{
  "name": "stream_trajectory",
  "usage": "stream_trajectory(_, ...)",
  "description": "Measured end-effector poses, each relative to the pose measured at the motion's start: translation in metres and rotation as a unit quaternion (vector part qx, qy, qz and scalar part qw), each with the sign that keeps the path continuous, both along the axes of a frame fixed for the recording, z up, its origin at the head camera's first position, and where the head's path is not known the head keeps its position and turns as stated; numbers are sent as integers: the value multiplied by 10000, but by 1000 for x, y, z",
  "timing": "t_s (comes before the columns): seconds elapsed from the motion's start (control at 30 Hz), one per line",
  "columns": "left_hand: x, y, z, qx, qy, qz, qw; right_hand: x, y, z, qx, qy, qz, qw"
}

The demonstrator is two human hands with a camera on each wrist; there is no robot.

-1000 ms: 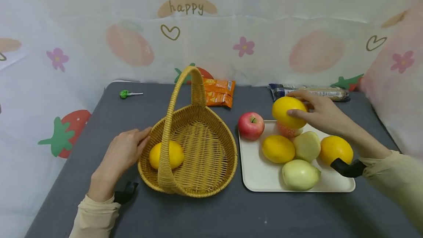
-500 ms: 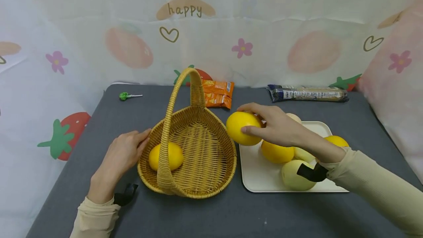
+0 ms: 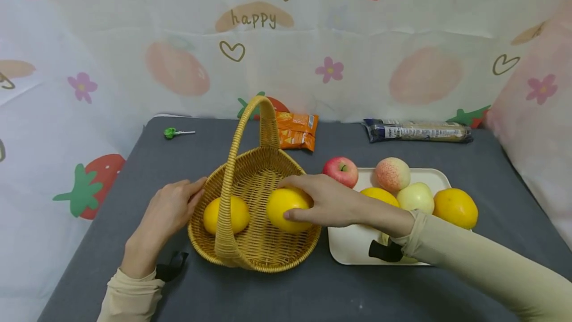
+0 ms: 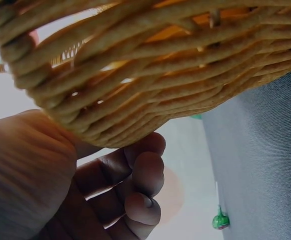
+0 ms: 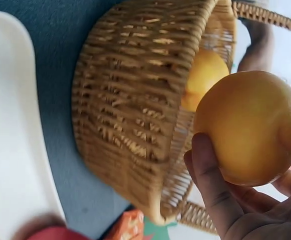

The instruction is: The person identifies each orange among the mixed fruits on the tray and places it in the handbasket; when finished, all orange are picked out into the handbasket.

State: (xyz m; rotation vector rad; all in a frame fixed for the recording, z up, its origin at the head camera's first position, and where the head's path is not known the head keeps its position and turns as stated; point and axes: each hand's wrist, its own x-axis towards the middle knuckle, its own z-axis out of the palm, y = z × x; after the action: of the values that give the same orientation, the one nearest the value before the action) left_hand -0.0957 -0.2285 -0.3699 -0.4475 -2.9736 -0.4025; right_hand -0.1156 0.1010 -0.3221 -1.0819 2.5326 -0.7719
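Observation:
My right hand (image 3: 328,200) grips a plump lemon (image 3: 288,210), thumb on the near side and fingers over the far side. In the head view the lemon overlaps the right half of the wicker basket (image 3: 263,265); the right wrist view shows this lemon (image 5: 250,127) at the basket's rim. A second yellow fruit (image 3: 239,214) lies in the basket's left half, partly behind the arched handle (image 3: 228,183). At the basket's left rim, my left hand (image 3: 167,207) holds the edge, its other fingers (image 4: 148,172) curled below the weave.
Right of the basket, a white tray (image 3: 348,247) bears a peach (image 3: 392,174), a pale green fruit (image 3: 415,198) and yellow fruits, partly hidden by my right arm. A red apple (image 3: 341,170) sits at its corner. Behind are an orange packet (image 3: 297,130), a long packet (image 3: 420,131) and a lollipop (image 3: 171,133).
My right hand has carried the lemon leftward from above the tray to over the basket. My left hand has stayed at the basket's left rim.

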Motion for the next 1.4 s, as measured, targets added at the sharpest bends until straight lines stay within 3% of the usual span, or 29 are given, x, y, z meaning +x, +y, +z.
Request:
stream_trajectory(0.37,0,1,0,11,45,26,10000,7,-32,-18,339,-222,559,9976)
stream_trajectory(0.77,1,2,0,26,51,28,10000,14,-47,-40,819,-398,982,9910)
stream_trajectory(1.4,0,0,-1,16,82,-5,10000,14,-41,-35,1041,-453,1158,9868)
